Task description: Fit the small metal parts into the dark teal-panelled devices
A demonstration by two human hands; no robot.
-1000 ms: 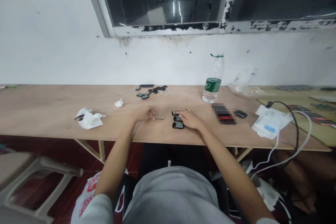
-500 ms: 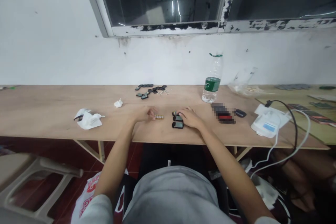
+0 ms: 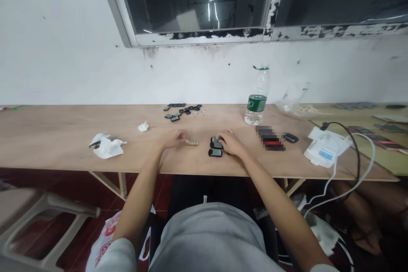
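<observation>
On the wooden table, my left hand (image 3: 177,138) rests with its fingers loosely extended, the fingertips beside the left end of a short gold-coloured segmented strip (image 3: 193,143). Whether they touch the strip is hard to make out. To the right, my right hand (image 3: 232,143) has its fingers bent and closed on the right end of a small black device with a grey screen (image 3: 216,145). Part of that device is hidden by the fingers, and another dark piece seems to lie behind it. Nearer to me lies a similar black device (image 3: 215,153), flat and apart from the hand.
Several small dark parts (image 3: 185,110) with white bits lie at the back. Crumpled tissues (image 3: 110,146) are on the left. A water bottle (image 3: 256,108), a blurred-out red and black object (image 3: 270,139), a black fob-like object (image 3: 290,137) and a white cabled box (image 3: 327,151) stand right.
My left fingers have straightened a little beside the strip. My right fingers have curled, and the device under them has shifted slightly. The strip and the nearer device lie about where they were.
</observation>
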